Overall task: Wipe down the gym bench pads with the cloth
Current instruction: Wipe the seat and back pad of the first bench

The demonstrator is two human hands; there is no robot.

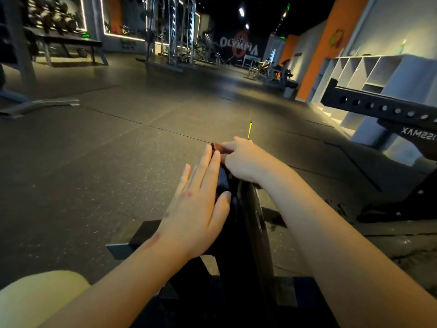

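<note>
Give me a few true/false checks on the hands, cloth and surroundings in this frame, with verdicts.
1. The left hand lies flat, fingers straight, against the dark bench pad. True.
2. The right hand hangs idle, away from the cloth. False: its fingers are curled on the brownish cloth at the pad's far end.
3. A black beam with a row of holes stands to the right. True.
4. The floor is white tile. False: the floor is dark and speckled.
5. Both hands wear gloves. False: both are bare.
</note>
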